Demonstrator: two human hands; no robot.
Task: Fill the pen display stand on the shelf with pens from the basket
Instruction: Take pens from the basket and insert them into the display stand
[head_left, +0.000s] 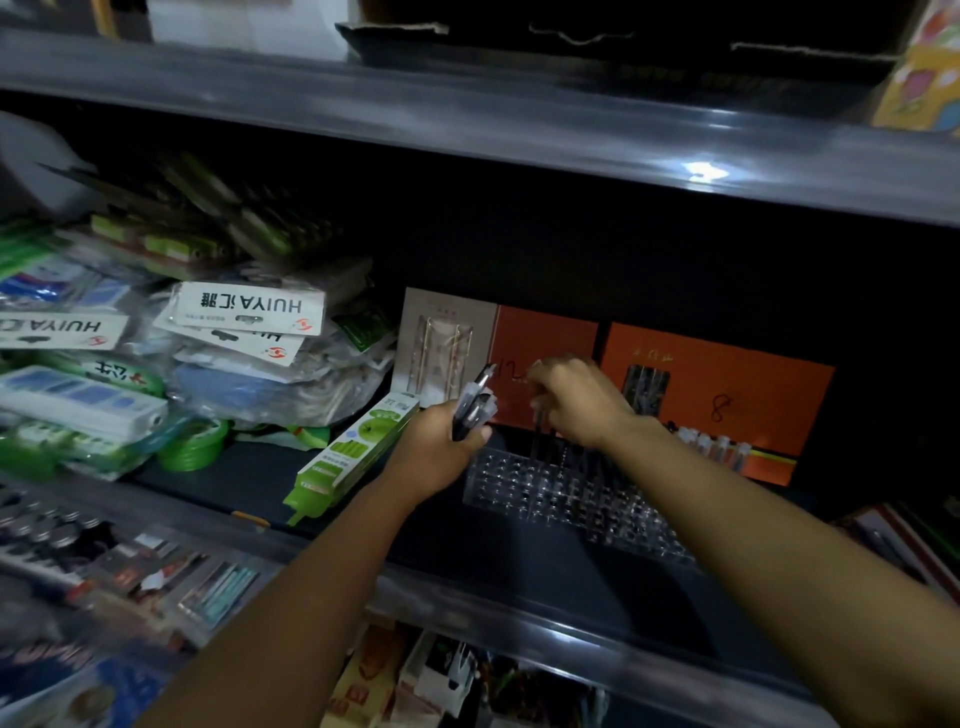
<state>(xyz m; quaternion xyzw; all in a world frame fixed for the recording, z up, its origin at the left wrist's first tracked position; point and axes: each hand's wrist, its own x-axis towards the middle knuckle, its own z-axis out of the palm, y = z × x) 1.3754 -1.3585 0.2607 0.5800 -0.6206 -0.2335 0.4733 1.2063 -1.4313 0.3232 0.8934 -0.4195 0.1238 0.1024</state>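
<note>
Left hand (441, 441) grips spare pens (475, 402); right hand (576, 402) pinches one (upright) over the stand (561, 493).

I see a dark metal shelf (519, 561) in dim light, its back in shadow. Above it, another shelf board (467, 119) catches a bright glare spot (704, 170) toward the right.

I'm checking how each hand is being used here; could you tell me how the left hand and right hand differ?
The left hand grips a bundle of dark pens beside the clear pen display stand; the right hand pinches a single pen above it. The left hand sits lower and nearer the green box; the right sits before the orange boxes. Both hold pens.
</note>
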